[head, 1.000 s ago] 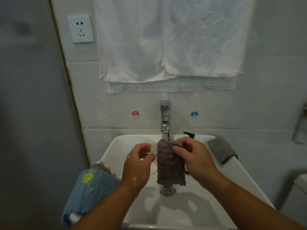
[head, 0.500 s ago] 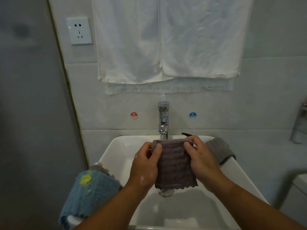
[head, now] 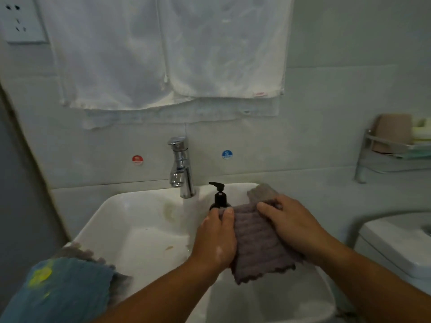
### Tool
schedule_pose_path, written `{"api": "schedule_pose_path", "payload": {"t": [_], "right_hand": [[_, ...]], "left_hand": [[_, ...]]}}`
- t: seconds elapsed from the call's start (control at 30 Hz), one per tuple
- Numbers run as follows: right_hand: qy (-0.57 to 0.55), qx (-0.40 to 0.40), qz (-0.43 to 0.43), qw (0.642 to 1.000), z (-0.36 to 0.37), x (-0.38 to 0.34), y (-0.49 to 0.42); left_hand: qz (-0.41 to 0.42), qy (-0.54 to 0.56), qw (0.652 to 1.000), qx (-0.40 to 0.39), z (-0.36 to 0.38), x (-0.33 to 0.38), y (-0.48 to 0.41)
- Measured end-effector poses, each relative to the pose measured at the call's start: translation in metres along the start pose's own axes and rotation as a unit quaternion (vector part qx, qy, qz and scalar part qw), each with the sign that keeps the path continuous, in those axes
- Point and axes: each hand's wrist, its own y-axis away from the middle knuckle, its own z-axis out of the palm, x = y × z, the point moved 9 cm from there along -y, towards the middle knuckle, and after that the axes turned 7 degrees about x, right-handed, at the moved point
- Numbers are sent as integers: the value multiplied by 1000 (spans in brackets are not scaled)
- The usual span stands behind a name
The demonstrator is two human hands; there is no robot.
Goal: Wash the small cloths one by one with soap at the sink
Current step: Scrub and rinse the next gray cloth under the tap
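Both grips are clamped on the mauve ribbed cloth [head: 258,248]: your left hand [head: 217,238] pinches its upper left edge, thumb laid across the front, and your right hand [head: 291,227] curls its fingers over the upper right corner. The backs of both hands face the camera, and both forearms reach in from below, the right one angled more steeply from the side. The cloth hangs between the hands over the right part of the white sink [head: 112,206], its scalloped lower hem loose in the air (it touches neither basin nor rim, as far as you can see).

A black soap pump bottle [head: 220,199] stands just behind your left hand, beside the chrome tap [head: 182,166]. A grey cloth [head: 261,192] lies on the back right rim, just behind your right fingers. A blue cloth [head: 60,290] with yellow marks drapes over the front left corner.

On the wall, a red sticker [head: 137,159] sits left of the tap and a blue sticker [head: 226,154] right of it; each carries a white mark too blurred to read. The white towels [head: 163,54] above have a small pink tag at the hem, also unreadable.
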Motion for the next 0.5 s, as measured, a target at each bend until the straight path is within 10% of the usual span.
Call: {"api": "schedule_pose_path", "payload": {"t": [0.5], "right_hand": [[-42,67,108,991,-11,120,-119]], "left_hand": [[-35,-92,995,-2,121,2,-99]]}}
